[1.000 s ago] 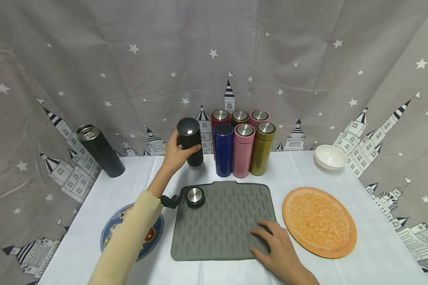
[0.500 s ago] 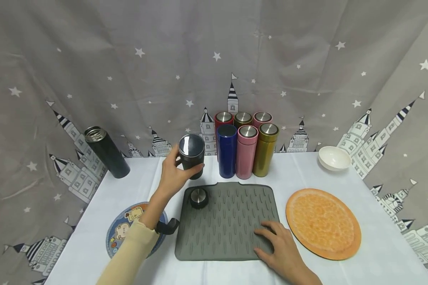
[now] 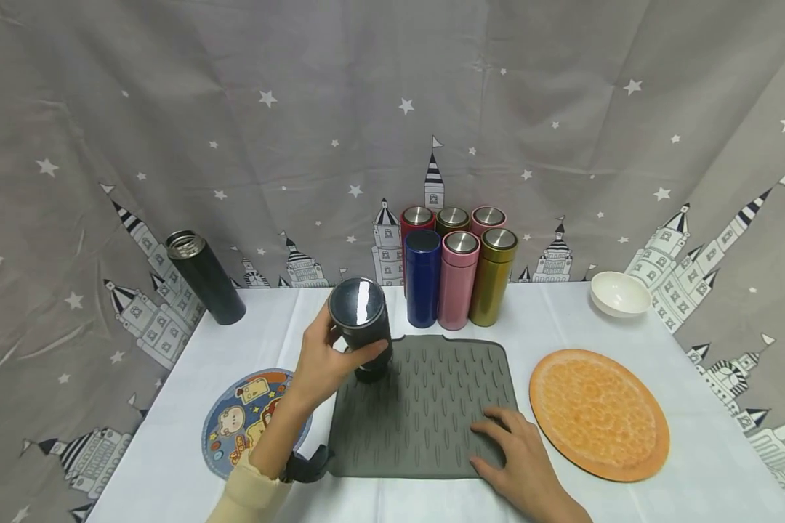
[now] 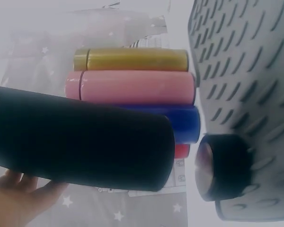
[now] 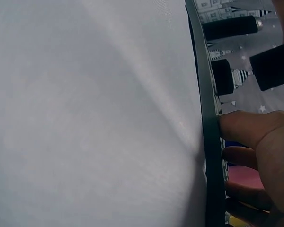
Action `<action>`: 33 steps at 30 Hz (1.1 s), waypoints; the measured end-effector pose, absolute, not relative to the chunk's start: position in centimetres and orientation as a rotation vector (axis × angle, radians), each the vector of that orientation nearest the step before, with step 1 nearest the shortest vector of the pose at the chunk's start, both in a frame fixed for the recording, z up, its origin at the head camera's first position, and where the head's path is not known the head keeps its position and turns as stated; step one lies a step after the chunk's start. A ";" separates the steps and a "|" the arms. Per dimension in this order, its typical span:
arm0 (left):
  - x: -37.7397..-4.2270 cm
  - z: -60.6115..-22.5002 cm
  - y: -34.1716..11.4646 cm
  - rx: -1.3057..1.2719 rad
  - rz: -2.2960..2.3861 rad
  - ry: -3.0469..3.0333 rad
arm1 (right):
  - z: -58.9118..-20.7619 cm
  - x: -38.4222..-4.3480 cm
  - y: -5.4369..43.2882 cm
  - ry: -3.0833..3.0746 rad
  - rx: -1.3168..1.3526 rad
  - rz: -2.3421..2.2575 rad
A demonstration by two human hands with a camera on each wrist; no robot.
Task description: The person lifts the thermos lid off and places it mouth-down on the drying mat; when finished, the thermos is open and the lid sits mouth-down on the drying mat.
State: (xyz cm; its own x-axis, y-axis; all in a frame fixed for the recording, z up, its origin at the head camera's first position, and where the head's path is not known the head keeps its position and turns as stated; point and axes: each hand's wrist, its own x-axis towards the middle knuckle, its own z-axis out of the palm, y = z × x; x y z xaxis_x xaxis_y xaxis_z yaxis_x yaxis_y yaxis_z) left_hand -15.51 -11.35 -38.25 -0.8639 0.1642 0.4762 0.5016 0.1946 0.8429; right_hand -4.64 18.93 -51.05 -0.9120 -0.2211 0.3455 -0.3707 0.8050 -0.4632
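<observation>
My left hand grips a black thermos with a glossy dark top, fingers and thumb round its sides. The thermos hangs over the far left part of a grey ridged mat. In the left wrist view its base points toward a black lid with a silver top, which sits on the mat apart from it. From the head the thermos mostly hides that lid. My right hand rests at the mat's right front edge, fingers loosely bent and holding nothing.
Several coloured thermoses, such as a pink one, stand grouped behind the mat. An uncapped dark thermos stands at the back left. A cartoon round mat lies left; an orange round mat and white bowl are right.
My left hand has brought the black thermos from the back of the table toward me, over the mat and the lid. My right hand has stayed in place. The head view has shifted slightly.
</observation>
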 end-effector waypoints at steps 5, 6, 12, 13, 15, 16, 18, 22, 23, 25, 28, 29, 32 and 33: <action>-13.9 -38.9 -10.8 -0.724 -1.665 -2.192 | -50.9 -4.8 18.9 -2.706 0.471 0.784; -13.7 -39.0 -10.7 -0.740 -1.643 -2.194 | -50.8 -4.8 18.9 -2.704 0.471 0.784; -12.4 -39.4 -9.9 -0.819 -1.557 -2.219 | -50.5 -4.7 18.9 -2.751 0.441 0.774; -12.2 -39.5 -9.7 -0.828 -1.551 -2.226 | -50.4 -4.6 18.9 -2.765 0.437 0.775; -11.9 -39.6 -9.6 -0.834 -1.550 -2.246 | -50.1 -4.6 18.9 -2.803 0.418 0.786; -11.7 -39.7 -9.5 -0.834 -1.549 -2.259 | -49.9 -4.6 18.9 -2.825 0.402 0.806; -11.4 -39.9 -9.4 -0.849 -1.544 -2.265 | -49.3 -4.6 18.9 -2.862 0.358 0.849; -10.5 -40.2 -9.1 -0.893 -1.495 -2.264 | -48.0 -4.5 18.8 -2.790 0.367 0.971; -10.3 -40.3 -9.0 -0.910 -1.470 -2.265 | -47.5 -4.5 18.7 -2.746 0.392 1.016; -9.9 -40.4 -8.9 -0.936 -1.399 -2.292 | -46.2 -4.3 18.4 -2.651 0.465 1.140; -9.4 -40.5 -8.6 -0.966 -1.243 -2.349 | -43.7 -4.1 17.9 -2.546 0.552 1.375; -9.2 -40.6 -8.5 -0.975 -1.192 -2.364 | -42.9 -4.0 17.7 -2.507 0.586 1.454; -8.9 -40.7 -8.2 -1.004 -1.041 -2.389 | -41.2 -3.8 17.3 -2.424 0.660 1.593; -8.8 -40.7 -8.1 -1.013 -1.005 -2.395 | -40.7 -3.6 17.1 -2.404 0.672 1.615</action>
State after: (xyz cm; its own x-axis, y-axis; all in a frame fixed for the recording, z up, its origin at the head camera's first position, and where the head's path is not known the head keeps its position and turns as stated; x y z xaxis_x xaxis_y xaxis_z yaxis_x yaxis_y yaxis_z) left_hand -8.80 -8.08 -40.68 -0.6819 0.4802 0.5517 0.7301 0.4921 0.4741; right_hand -3.65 17.13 -40.72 -0.8845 -0.2720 0.3791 -0.4538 0.3127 -0.8344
